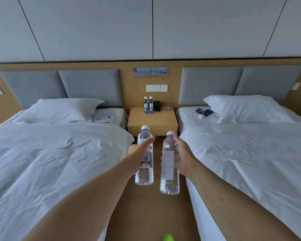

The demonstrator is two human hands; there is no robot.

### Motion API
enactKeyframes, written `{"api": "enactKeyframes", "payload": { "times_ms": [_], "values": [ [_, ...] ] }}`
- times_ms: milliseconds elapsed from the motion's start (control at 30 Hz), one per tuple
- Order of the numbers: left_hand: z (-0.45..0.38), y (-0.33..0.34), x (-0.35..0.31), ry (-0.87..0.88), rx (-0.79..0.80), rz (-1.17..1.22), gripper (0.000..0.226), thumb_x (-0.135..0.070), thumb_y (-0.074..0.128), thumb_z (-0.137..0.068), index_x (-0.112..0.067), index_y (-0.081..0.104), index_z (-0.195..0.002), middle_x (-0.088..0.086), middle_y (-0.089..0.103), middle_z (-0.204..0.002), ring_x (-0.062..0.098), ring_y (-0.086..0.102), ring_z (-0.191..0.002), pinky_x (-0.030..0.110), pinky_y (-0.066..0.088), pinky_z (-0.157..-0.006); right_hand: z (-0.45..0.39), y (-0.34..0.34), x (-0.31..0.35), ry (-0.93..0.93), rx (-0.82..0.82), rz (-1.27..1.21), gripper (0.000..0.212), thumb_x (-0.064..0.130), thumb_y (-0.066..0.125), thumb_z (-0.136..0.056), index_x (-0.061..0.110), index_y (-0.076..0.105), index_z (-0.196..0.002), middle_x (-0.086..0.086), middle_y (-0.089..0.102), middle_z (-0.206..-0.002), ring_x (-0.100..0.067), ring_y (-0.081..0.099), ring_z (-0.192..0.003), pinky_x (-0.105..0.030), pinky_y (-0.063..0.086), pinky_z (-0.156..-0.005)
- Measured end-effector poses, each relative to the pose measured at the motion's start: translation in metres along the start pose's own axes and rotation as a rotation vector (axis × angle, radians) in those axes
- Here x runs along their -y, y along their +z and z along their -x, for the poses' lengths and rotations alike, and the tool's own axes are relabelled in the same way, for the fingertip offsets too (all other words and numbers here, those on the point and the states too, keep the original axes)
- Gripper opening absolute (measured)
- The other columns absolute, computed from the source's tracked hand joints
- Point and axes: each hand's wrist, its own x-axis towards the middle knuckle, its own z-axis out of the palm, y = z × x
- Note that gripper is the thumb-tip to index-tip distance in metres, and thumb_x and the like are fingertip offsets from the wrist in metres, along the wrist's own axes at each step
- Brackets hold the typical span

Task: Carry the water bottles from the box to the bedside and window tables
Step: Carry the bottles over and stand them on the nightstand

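Two clear ribbed plastic bottles, white caps, upright in the aisle between the beds | left hand (139,153) grips left bottle (144,159) | right hand (182,153) grips right bottle (169,164) | two more bottles (148,104) stand on wooden bedside table (152,119) | smooth white bedding (59,150)

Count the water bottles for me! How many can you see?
4. The left hand holds one bottle, the right hand holds another, and two bottles stand together on the bedside table. Others could be out of view.
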Motion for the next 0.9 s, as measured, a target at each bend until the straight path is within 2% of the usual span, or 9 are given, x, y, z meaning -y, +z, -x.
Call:
{"api": "enactKeyframes", "payload": {
  "times_ms": [67, 167, 300, 367, 433, 533, 633, 800, 900],
  "values": [
    [-0.04, 0.009, -0.023, -0.011, -0.019, 0.006, 0.062, -0.067, 0.079, -0.071, -0.017, 0.063, -0.103, 0.007, 0.07, -0.079, 0.018, 0.07, -0.06, 0.03, 0.054, -0.057, -0.044, -0.002, 0.027, 0.019, 0.016, 0.008, 0.065, 0.071, 0.055, -0.089, 0.015, 0.065, -0.119, -0.017, 0.07, -0.09, -0.032, 0.069, -0.085, -0.048, 0.053, -0.096],
    [-0.092, 0.022, -0.059, -0.034, -0.056, 0.004, 0.067, -0.069, 0.079, -0.069, -0.015, 0.063, -0.105, 0.008, 0.069, -0.077, 0.02, 0.069, -0.064, 0.033, 0.054, -0.061, -0.101, -0.005, 0.068, 0.052, 0.068, -0.018, 0.065, 0.069, 0.059, -0.087, 0.015, 0.064, -0.123, -0.016, 0.066, -0.09, -0.031, 0.065, -0.085, -0.042, 0.053, -0.086],
    [-0.162, 0.044, -0.112, -0.033, -0.067, 0.037, 0.073, -0.076, 0.074, -0.07, -0.014, 0.064, -0.107, 0.008, 0.07, -0.079, 0.02, 0.069, -0.068, 0.033, 0.052, -0.061, -0.184, -0.012, 0.125, 0.064, 0.048, 0.012, 0.066, 0.066, 0.062, -0.086, 0.014, 0.06, -0.126, -0.017, 0.064, -0.095, -0.031, 0.064, -0.09, -0.041, 0.051, -0.089],
    [-0.192, 0.054, -0.131, -0.058, -0.063, 0.051, 0.081, -0.081, 0.071, -0.069, -0.011, 0.063, -0.109, 0.01, 0.072, -0.088, 0.023, 0.071, -0.074, 0.035, 0.055, -0.065, -0.218, -0.014, 0.145, 0.082, 0.055, -0.014, 0.066, 0.063, 0.063, -0.086, 0.013, 0.059, -0.128, -0.016, 0.063, -0.096, -0.03, 0.063, -0.089, -0.04, 0.05, -0.086],
    [-0.222, 0.063, -0.146, -0.075, -0.054, 0.042, 0.086, -0.083, 0.065, -0.072, -0.007, 0.062, -0.112, 0.011, 0.07, -0.089, 0.024, 0.07, -0.075, 0.037, 0.057, -0.07, -0.251, -0.015, 0.157, 0.089, 0.035, -0.041, 0.066, 0.062, 0.064, -0.085, 0.013, 0.059, -0.129, -0.016, 0.063, -0.097, -0.03, 0.062, -0.09, -0.043, 0.051, -0.091],
    [-0.271, 0.075, -0.164, -0.09, -0.059, 0.078, 0.08, -0.079, 0.066, -0.077, -0.013, 0.059, -0.123, 0.014, 0.071, -0.101, 0.026, 0.07, -0.082, 0.042, 0.06, -0.084, -0.297, -0.019, 0.173, 0.096, -0.01, -0.021, 0.062, 0.065, 0.062, -0.084, 0.016, 0.064, -0.122, -0.018, 0.064, -0.102, -0.032, 0.062, -0.096, -0.047, 0.048, -0.102],
    [-0.326, 0.084, -0.182, -0.071, -0.065, 0.082, 0.07, -0.071, 0.071, -0.079, -0.02, 0.056, -0.124, 0.015, 0.071, -0.106, 0.028, 0.072, -0.088, 0.045, 0.059, -0.088, -0.343, -0.021, 0.19, 0.093, -0.064, -0.005, 0.048, 0.064, 0.06, -0.087, 0.021, 0.066, -0.107, -0.015, 0.065, -0.097, -0.03, 0.062, -0.095, -0.042, 0.048, -0.092],
    [-0.426, 0.087, -0.219, 0.018, -0.018, 0.029, 0.064, -0.066, 0.079, -0.072, -0.021, 0.059, -0.113, 0.012, 0.075, -0.094, 0.025, 0.076, -0.077, 0.038, 0.061, -0.07, -0.43, -0.011, 0.231, 0.056, -0.111, 0.046, 0.042, 0.065, 0.066, -0.084, 0.022, 0.066, -0.084, -0.003, 0.069, -0.072, -0.023, 0.064, -0.077, -0.036, 0.046, -0.079],
    [-0.487, 0.089, -0.251, 0.038, 0.019, 0.037, 0.059, -0.06, 0.084, -0.07, -0.022, 0.061, -0.109, 0.01, 0.076, -0.095, 0.025, 0.077, -0.078, 0.038, 0.063, -0.069, -0.486, 0.001, 0.262, 0.002, -0.134, 0.147, 0.045, 0.066, 0.066, -0.084, 0.023, 0.069, -0.093, -0.003, 0.075, -0.08, -0.026, 0.069, -0.084, -0.037, 0.051, -0.082]
  ]
}}
